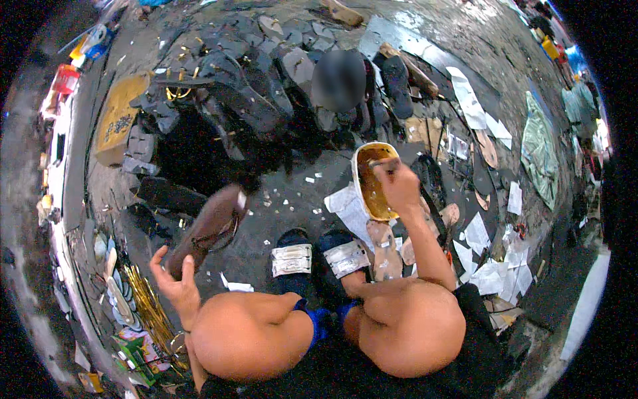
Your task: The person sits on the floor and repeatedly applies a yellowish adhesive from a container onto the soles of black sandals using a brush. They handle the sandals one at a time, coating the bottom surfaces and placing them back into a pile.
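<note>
Left hand (178, 284) holds 1 brown sandal (211, 225), right hand (400, 189) over 1 tub (371, 194).

My left grip (176, 274) has a sandal (211, 226). A tub (357, 174) sits under my right grip (399, 187). Soles (249, 100) lie before me, paper (490, 278) to the right.

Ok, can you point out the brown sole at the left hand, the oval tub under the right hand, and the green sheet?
Brown sole (209, 221): head view, on its broad face.
Oval tub (359, 183): head view, on its pale left rim.
Green sheet (538, 153): head view, mid-surface.
</note>
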A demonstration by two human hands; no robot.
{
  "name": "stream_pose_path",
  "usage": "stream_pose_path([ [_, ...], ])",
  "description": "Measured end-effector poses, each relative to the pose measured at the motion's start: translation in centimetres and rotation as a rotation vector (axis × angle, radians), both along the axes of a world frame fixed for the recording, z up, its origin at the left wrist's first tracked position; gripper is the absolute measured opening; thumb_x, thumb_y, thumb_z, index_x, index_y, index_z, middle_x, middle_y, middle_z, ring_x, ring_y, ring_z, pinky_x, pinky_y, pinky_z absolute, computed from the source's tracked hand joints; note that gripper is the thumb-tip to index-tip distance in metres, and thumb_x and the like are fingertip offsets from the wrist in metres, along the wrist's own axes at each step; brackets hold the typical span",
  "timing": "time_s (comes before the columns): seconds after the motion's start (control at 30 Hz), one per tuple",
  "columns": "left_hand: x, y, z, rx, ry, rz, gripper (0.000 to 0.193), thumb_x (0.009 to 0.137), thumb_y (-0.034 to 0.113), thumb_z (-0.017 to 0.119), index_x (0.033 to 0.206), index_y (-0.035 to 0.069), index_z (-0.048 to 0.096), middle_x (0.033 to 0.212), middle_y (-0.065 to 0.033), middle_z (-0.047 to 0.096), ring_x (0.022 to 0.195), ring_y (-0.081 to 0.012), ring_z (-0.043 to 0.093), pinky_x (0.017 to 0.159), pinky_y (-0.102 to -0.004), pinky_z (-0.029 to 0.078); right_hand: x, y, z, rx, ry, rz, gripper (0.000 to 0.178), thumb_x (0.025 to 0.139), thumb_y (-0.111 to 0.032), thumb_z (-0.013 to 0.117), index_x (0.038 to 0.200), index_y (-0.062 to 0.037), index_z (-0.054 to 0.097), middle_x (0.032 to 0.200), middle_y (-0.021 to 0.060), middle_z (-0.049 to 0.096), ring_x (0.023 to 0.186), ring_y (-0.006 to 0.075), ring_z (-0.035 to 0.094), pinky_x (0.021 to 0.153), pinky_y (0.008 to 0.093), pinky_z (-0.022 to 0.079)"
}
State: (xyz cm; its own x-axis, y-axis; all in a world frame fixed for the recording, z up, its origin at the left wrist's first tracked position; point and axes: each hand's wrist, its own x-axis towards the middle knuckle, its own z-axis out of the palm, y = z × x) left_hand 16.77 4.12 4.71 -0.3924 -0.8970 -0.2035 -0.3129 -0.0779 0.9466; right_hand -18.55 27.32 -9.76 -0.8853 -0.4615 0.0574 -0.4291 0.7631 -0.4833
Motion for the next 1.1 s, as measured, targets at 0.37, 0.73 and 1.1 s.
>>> stream_pose_path([
  [0.37, 1.2, 4.6, -18.1, -0.758, -0.618, -0.181, 0.031, 0.087, 0.017, 0.069, 0.114, 0.004, 0.063, 0.107, -0.0151, 0.061, 0.092, -0.0341, 0.06, 0.084, -0.0417, 0.05, 4.5, 7.2, 6.5, 0.637, -0.594, 0.095, 0.051, 0.094, -0.038, 0.06, 0.125, 0.0013, 0.05, 0.095, 0.0262, 0.067, 0.089, 0.0402, 0.067, 0.075, 0.0516, 0.054],
  [0.73, -7.3, -0.6, -20.7, -0.661, -0.512, -0.594, 0.058, 0.09, 0.035, 0.067, 0.138, 0.007, 0.053, 0.146, -0.0208, 0.046, 0.135, -0.0374, 0.043, 0.111, -0.0408, 0.034, 7.2, -3.3, 12.7, -0.218, -0.699, 0.219, 0.031, 0.09, -0.033, 0.072, 0.101, -0.0032, 0.071, 0.094, 0.0148, 0.07, 0.088, 0.0241, 0.066, 0.075, 0.0375, 0.05],
  [1.1, -14.4, -1.9, -12.8, 0.865, 0.583, -0.055, 0.042, 0.105, 0.035, 0.043, 0.128, 0.004, 0.058, 0.117, -0.0068, 0.067, 0.1, -0.0194, 0.066, 0.088, -0.0319, 0.053, 4.8, -16.8, 6.4, -0.716, 0.067, 0.513, 0.02, 0.092, -0.022, 0.071, 0.096, -0.0028, 0.071, 0.091, 0.009, 0.072, 0.079, 0.0201, 0.068, 0.065, 0.0317, 0.053],
])
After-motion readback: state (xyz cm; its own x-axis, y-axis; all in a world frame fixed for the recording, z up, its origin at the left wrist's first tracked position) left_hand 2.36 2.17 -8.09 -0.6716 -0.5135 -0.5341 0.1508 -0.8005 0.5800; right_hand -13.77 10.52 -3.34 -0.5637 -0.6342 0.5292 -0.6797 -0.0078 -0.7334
